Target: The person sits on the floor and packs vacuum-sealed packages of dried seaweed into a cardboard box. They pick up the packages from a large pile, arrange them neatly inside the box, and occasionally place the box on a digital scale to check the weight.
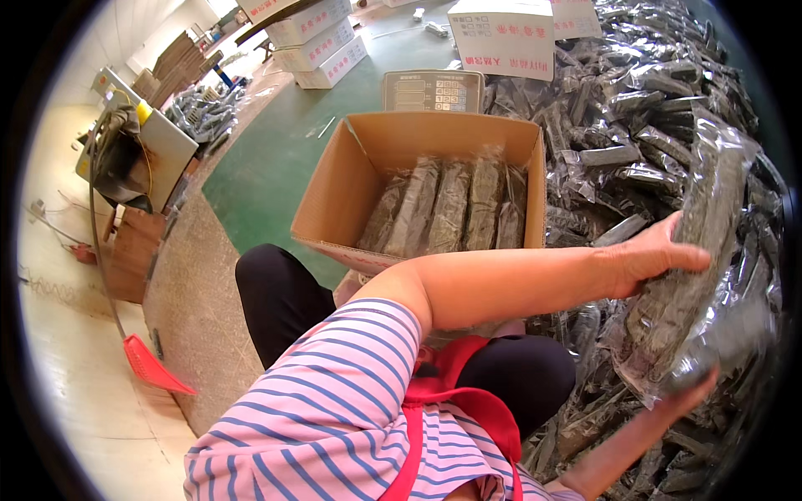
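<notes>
My left arm reaches across to the right, and my left hand [660, 259] is closed on the near side of a long clear plastic packet [706, 200] of dark grey-green dried strips. That packet is tilted over the pile. Lower down, my right hand [689, 394] is blurred by motion, closed on a smeared, shiny plastic packet [731, 338]; its fingers are partly hidden. In front of me, an open cardboard box [334, 200] holds several similar packets [451, 204] lying side by side.
A large heap of packets [601, 150] covers the right side. Behind the box stands a scale display with keypad [434, 92]. White cartons [501, 37] stand farther back, with more stacked cartons [322, 58] at the far left. A red dustpan [154, 367] lies at left.
</notes>
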`<control>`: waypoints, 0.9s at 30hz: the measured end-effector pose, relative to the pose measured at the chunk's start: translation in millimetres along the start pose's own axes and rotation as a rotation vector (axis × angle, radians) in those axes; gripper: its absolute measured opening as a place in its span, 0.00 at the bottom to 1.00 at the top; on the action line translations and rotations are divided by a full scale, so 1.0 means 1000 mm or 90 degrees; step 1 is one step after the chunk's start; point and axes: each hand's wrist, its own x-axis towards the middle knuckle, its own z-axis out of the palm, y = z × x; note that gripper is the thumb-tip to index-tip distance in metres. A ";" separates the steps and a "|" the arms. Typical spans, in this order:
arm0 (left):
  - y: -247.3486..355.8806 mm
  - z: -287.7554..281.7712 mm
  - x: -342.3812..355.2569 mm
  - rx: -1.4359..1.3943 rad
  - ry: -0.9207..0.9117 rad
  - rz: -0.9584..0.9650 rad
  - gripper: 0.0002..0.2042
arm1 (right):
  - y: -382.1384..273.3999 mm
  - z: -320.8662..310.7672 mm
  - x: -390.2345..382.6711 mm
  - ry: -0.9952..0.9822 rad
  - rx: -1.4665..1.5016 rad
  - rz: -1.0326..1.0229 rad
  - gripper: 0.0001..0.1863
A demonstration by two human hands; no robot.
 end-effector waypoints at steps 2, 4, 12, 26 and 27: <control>-0.010 -0.013 -0.021 0.147 0.046 0.005 0.52 | 0.050 0.058 -0.043 -0.206 -0.067 0.041 0.31; 0.007 -0.030 -0.040 0.219 0.108 0.044 0.55 | 0.070 0.103 -0.052 -0.261 0.122 0.176 0.34; 0.140 -0.073 -0.231 -0.047 0.342 -0.108 0.24 | 0.037 0.206 -0.142 -0.667 -0.032 -0.119 0.28; 0.083 -0.066 -0.117 0.102 0.325 0.092 0.29 | 0.067 0.111 -0.085 -0.426 0.492 0.309 0.40; 0.082 -0.063 -0.114 0.035 0.316 0.074 0.29 | 0.072 0.068 -0.063 -0.451 0.517 0.159 0.40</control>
